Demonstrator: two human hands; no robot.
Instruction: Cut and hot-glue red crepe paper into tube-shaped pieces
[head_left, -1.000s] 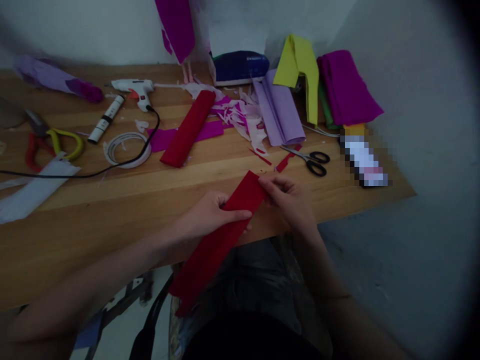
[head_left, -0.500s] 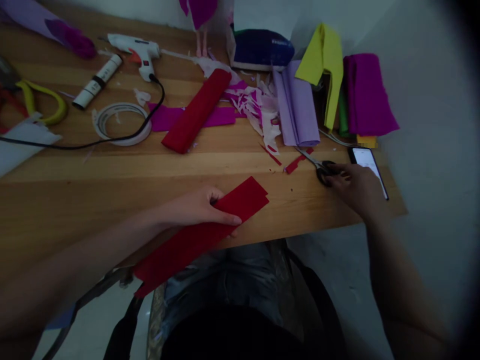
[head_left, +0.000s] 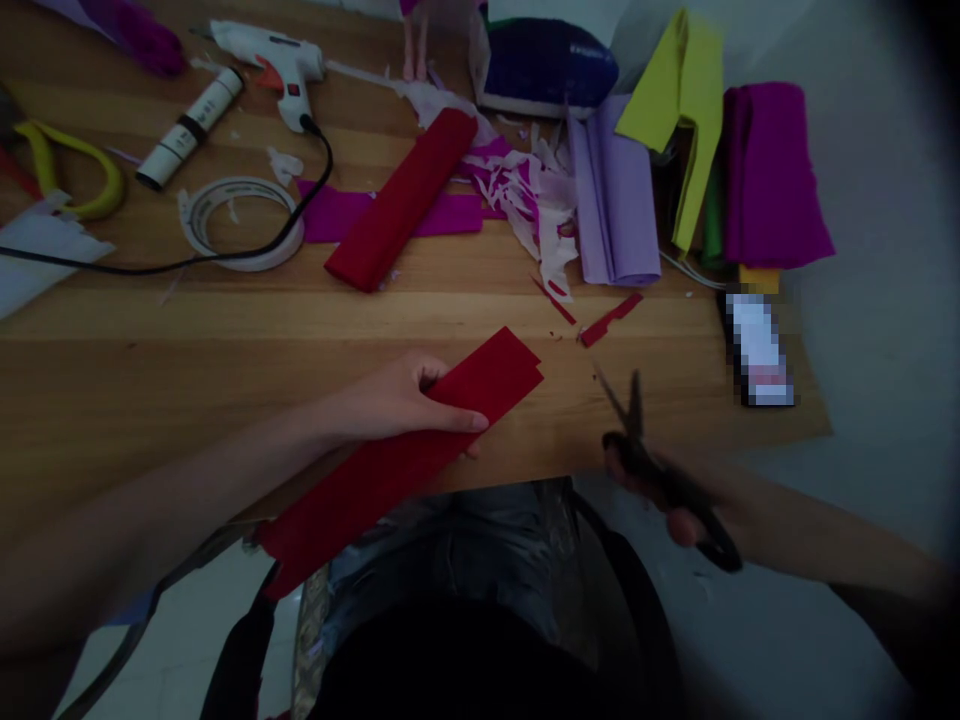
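At nine o'clock on the wooden table lies a yellow-handled tool, with a white tube and a white glue gun up toward eleven o'clock; the gun's black cord crosses a ring of tape. Toward twelve o'clock a folded red roll lies across a magenta strip, with pale paper scraps just beside it. At the table's near edge, around six o'clock, the left hand is closed on a long red paper strip, thumb on top, fingers curled beneath; the strip's far end rests on the wood and its near end hangs off the edge over the person's lap. At about four o'clock the right hand grips black scissors by the handles, blades parted and pointing up toward the table, apart from the strip. At one to two o'clock sit lilac, yellow and magenta paper folds, and a phone near the right edge.
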